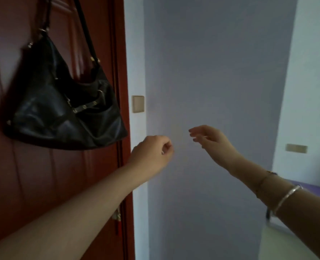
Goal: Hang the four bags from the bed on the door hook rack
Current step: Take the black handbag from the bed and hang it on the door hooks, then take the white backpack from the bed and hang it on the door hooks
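Black leather bag (61,102) hangs flat against the red door (33,184), its straps (86,34) running up out of view, presumably to the hook rack, which I cannot see. It sits slightly tilted, one corner lower, as a slack bag does on long straps. My left hand (151,152) is curled loosely closed on nothing; my right hand (211,141) is spread, fingers apart, also empty. Both hover clear of the bag in front of the pale wall (221,62), free to fetch another bag, I judge.
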Motion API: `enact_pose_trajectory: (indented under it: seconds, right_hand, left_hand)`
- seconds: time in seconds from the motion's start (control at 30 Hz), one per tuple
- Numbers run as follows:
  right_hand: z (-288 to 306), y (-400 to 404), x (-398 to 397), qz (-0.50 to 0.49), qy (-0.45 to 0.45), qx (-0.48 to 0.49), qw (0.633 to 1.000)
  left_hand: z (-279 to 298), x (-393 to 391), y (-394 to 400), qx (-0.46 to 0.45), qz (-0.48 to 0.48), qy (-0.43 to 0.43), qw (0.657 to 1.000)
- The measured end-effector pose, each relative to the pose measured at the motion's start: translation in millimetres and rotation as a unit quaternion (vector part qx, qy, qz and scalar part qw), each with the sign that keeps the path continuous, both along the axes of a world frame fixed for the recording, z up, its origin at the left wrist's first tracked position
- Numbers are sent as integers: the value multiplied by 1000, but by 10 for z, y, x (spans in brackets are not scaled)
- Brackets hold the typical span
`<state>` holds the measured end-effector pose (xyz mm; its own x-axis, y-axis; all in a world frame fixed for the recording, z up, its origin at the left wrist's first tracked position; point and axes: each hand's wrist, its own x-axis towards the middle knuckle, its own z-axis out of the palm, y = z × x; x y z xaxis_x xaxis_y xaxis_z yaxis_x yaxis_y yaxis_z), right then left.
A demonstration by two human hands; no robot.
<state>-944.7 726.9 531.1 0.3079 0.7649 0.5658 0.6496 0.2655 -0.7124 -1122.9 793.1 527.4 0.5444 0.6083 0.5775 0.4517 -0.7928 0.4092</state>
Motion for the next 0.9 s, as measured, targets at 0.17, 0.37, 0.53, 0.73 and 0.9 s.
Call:
enact_pose_trajectory:
  seconds: [0.17, 0.37, 0.53, 0.73, 0.9]
  right_hand:
    - [-180, -837, 568, -86, 23, -6, 996]
    - [-227, -1780, 1251, -167, 34, -3, 985]
    - [-309, -2749, 2104, -238, 47, 6, 970]
    - [-565, -3773, 3110, -292, 77, 15, 953]
    - [-868, -4570, 3862, -357, 140, 25, 923]
  left_hand:
    - [-197, 770, -539, -28, -82, -10, 996]
    - [-249, 1619, -1074, -62, -173, -8, 983]
    - [-283, 2631, -1844, -91, -254, -18, 963]
    - [-475, 3808, -2730, -94, -313, -2, 945]
    - [-790, 4731, -3403, -121, -360, 26, 925]
